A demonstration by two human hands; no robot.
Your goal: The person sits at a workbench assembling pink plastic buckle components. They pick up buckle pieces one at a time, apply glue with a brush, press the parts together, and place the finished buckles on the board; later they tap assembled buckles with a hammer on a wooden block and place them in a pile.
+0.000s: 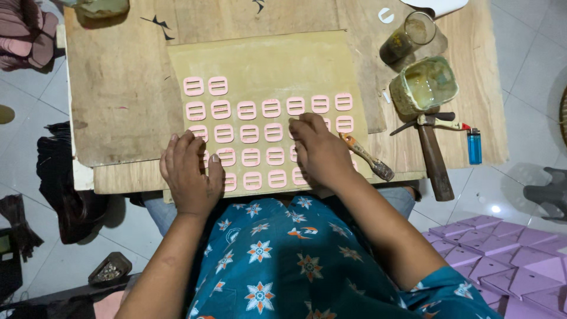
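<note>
Your left hand (190,172) lies flat, fingers spread and holding nothing, on the near left corner of the tan sheet (266,59), covering the ends of the lower rows of pink slotted buckle pieces (248,133). Your right hand (318,150) rests palm down at about 3 o'clock from the left, fingers curled close together over the pieces in the middle right of the grid; whether they pinch one, you cannot tell. The pieces sit in rows across the lower half of the sheet, the near row just beside its front edge, which overhangs the wooden tabletop (118,106) toward your lap. Open sheet lies at 12 o'clock, beyond the top two pieces. Bare board runs wide at 9 o'clock. At 3 o'clock the room is tight: a glue brush (367,157) lies just beside your right wrist, with a hammer (434,156) past it, its handle crossing the front edge, and a blue lighter (474,146) near the right edge. At 1 o'clock stand a glue tub (425,84) and a glass (407,38). Purple folded boxes (502,260) are stacked on the floor at 4 o'clock.
</note>
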